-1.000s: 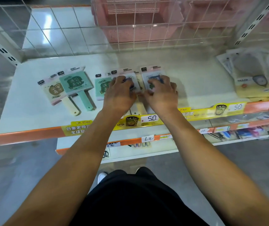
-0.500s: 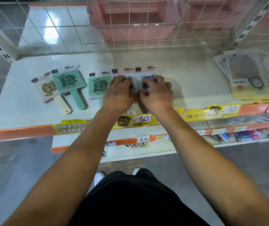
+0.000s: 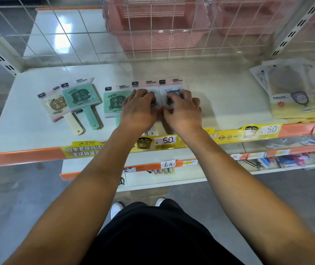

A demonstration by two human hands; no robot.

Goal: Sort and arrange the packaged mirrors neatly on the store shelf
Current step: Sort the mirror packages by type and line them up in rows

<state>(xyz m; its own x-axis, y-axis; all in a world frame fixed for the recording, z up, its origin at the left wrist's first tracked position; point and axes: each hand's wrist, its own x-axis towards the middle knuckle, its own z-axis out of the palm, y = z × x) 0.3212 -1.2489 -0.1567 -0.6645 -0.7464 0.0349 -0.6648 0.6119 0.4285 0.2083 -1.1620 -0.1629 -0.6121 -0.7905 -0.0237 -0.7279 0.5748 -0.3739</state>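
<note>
Several packaged hand mirrors lie flat on the white shelf. At the left a cream mirror is partly overlapped by a green mirror. A second green mirror lies beside my left hand. That hand rests with bent fingers on a white packaged mirror, thumb at its right edge. My right hand holds the neighbouring white packaged mirror the same way. The two white packs lie side by side, mostly hidden under my hands, with their handles pointing to the front rail.
A stack of yellow-and-clear packs fills the shelf's right end. A wire grid backs the shelf, with pink baskets behind it. An orange rail with price tags runs along the front edge. Lower shelves hold small goods.
My two hands have drawn closer together, bringing the two white mirrors edge to edge. The mirrors at the left have not moved.
</note>
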